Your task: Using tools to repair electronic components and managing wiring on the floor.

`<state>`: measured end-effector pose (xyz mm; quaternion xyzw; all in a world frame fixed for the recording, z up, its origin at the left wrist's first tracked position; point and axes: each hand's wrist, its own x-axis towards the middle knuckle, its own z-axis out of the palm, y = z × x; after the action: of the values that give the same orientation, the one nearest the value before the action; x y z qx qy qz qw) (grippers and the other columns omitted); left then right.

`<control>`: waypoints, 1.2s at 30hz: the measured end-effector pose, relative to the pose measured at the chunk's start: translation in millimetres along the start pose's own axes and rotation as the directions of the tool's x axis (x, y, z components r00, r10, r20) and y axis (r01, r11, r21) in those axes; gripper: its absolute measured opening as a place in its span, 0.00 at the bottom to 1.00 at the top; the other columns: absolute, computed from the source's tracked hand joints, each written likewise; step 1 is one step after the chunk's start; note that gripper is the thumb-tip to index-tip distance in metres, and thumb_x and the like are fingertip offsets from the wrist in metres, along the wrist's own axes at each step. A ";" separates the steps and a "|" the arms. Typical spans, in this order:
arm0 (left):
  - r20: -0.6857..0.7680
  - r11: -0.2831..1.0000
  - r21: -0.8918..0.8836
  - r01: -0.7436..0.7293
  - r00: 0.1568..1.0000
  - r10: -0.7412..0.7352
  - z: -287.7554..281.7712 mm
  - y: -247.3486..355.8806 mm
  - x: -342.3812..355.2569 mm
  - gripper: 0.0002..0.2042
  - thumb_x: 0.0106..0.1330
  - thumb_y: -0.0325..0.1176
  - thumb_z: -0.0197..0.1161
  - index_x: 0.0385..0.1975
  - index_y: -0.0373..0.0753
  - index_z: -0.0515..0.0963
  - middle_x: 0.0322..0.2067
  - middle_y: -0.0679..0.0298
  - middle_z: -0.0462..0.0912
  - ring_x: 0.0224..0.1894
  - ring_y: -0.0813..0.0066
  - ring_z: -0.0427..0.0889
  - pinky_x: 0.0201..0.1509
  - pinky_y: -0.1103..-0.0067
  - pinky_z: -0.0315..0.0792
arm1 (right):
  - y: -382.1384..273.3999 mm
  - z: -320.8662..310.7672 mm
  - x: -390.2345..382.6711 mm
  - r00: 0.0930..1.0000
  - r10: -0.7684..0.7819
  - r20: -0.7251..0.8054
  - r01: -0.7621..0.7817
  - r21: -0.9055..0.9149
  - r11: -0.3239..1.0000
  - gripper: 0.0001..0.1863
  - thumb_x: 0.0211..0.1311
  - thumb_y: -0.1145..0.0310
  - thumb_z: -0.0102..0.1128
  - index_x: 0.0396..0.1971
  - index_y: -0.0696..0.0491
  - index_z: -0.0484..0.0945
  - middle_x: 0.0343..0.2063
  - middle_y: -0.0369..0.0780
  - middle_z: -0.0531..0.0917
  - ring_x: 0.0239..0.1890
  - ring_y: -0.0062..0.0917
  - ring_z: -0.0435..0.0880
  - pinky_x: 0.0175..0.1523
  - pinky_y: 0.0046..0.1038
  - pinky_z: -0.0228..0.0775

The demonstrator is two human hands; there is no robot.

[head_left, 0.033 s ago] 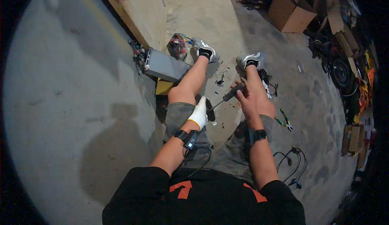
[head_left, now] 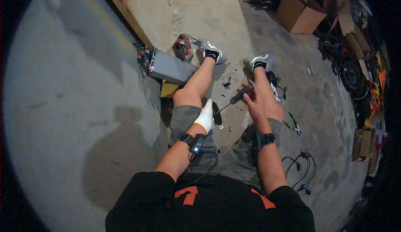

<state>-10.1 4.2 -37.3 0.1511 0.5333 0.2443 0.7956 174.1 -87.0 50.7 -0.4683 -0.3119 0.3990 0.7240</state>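
Note:
My left hand (head_left: pixel 204 116), in a white knit glove, holds a small black object (head_left: pixel 217 117) between my legs. My right hand (head_left: pixel 255 106), bare, grips a screwdriver (head_left: pixel 239 95) by its black handle, its metal shaft angled down-left to that object; whether the tip touches it is too small to tell. Small dark bits (head_left: pixel 227 83) lie scattered on the floor between my shoes. Beside my right knee lie green-handled pliers (head_left: pixel 294 126).
A grey metal case (head_left: pixel 171 65), a yellow box (head_left: pixel 169 90) and wire bundles (head_left: pixel 184 46) sit by my left leg. Black cables (head_left: pixel 307 165) lie at my right. Cardboard boxes (head_left: pixel 300 12) and a dark wheel (head_left: pixel 351 73) are piled along the right, and a wall panel (head_left: pixel 146 10) stands at upper left.

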 end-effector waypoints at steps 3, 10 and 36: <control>0.002 0.998 0.030 0.047 0.999 -0.047 14.2 3.7 -15.0 0.20 0.69 0.57 0.51 0.43 0.46 0.71 0.31 0.61 0.76 0.26 0.58 0.77 0.26 0.59 0.74 | -0.6 -11.3 0.4 0.999 0.042 -0.022 -0.044 -0.135 0.990 0.27 0.62 0.75 0.62 0.62 0.56 0.67 0.49 0.42 0.79 0.47 0.23 0.79 0.53 0.26 0.75; 0.015 0.999 0.047 -0.005 1.000 0.005 21.2 11.4 -35.0 0.23 0.69 0.61 0.48 0.40 0.44 0.73 0.27 0.59 0.77 0.24 0.60 0.76 0.27 0.64 0.73 | -2.8 -4.4 3.8 0.993 0.094 -0.073 -0.112 -0.303 0.946 0.28 0.60 0.70 0.67 0.60 0.55 0.70 0.38 0.36 0.80 0.37 0.20 0.80 0.41 0.22 0.76; 0.225 0.898 0.325 0.296 0.898 -0.378 13.9 0.6 -35.0 0.08 0.66 0.36 0.56 0.39 0.40 0.72 0.31 0.58 0.79 0.31 0.57 0.82 0.34 0.54 0.79 | -14.1 -3.6 -6.5 0.901 -0.055 0.431 -0.159 0.444 0.882 0.21 0.71 0.52 0.50 0.21 0.50 0.66 0.21 0.36 0.74 0.30 0.30 0.78 0.44 0.37 0.72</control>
<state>-8.4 -14.3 -4.5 0.2007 0.4619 -0.0013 0.8639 178.0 -97.6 62.0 -0.1875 -0.3454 0.5757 0.7170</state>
